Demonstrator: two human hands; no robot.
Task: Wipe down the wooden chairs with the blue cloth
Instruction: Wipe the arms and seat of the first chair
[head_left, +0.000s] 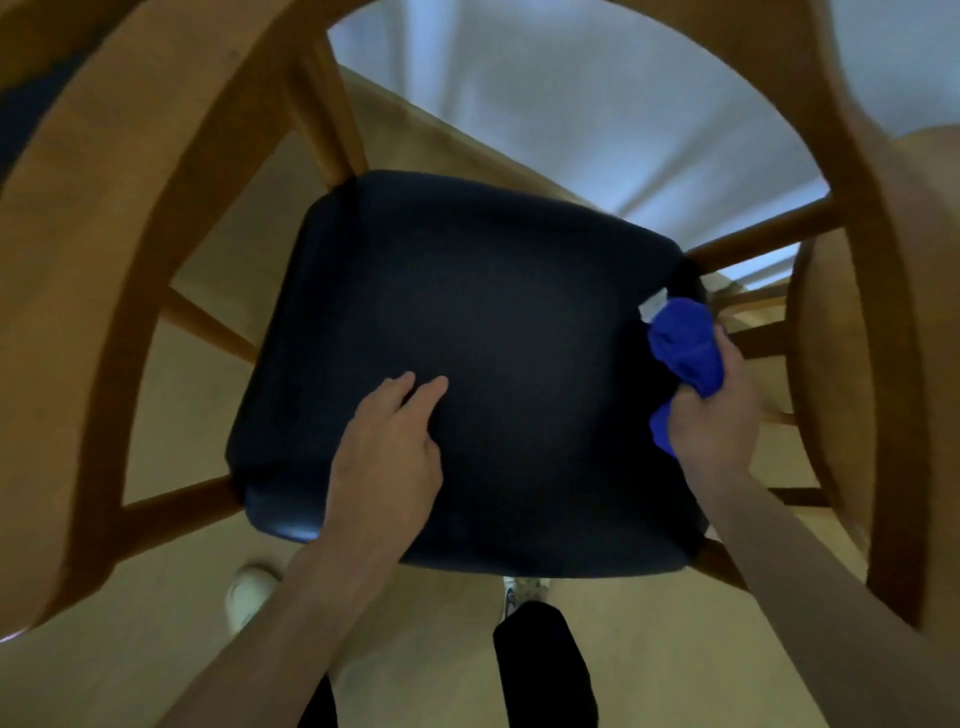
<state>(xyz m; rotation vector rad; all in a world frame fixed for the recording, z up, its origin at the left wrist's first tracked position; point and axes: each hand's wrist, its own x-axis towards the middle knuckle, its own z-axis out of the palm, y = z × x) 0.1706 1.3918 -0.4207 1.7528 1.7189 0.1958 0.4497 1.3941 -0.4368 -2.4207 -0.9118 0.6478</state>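
I look straight down on a wooden chair (104, 218) with a curved wooden back and arm rail and a dark padded seat (493, 312). My left hand (387, 452) rests flat on the near middle of the seat, fingers straight. My right hand (714, 410) grips the bunched blue cloth (685, 343) at the seat's right edge, beside the wooden side frame. A small white tag shows at the cloth's top.
A second wooden chair (831, 364) stands close on the right, its rungs just beyond the cloth. A light wooden floor (441, 649) lies below, with my legs and shoes at the near edge. Pale curtains (597, 104) hang beyond the chair.
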